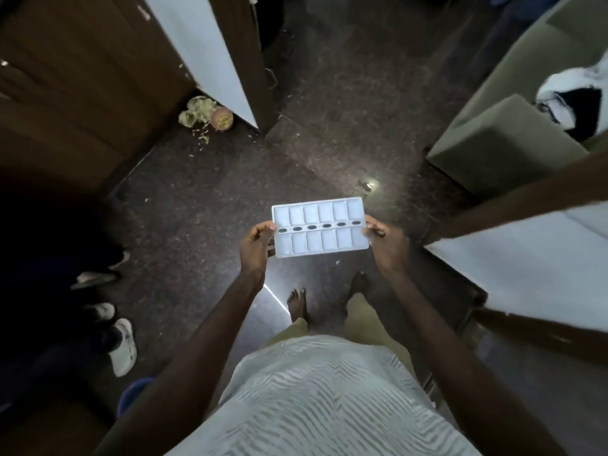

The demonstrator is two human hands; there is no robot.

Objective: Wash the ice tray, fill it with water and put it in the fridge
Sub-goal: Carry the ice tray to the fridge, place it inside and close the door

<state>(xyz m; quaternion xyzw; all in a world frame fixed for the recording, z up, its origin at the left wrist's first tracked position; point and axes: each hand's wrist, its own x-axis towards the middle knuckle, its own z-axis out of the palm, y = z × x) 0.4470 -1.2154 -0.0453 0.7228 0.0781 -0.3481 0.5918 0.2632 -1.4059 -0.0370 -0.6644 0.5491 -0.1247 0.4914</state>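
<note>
Standing on the dark speckled stone floor, the person carries the white rectangular plastic ice tray level at waist height, the left hand pinching its left short edge and the right hand pinching its right. Whether the cells hold water cannot be told, so washing and filling may be done or pending; no sink or fridge is visible. White sandals at the left and a green cushioned seat at the right narrow the path.

One head-worn camera looks steeply down from standing height, floor far below, feet toward six o'clock.
</note>
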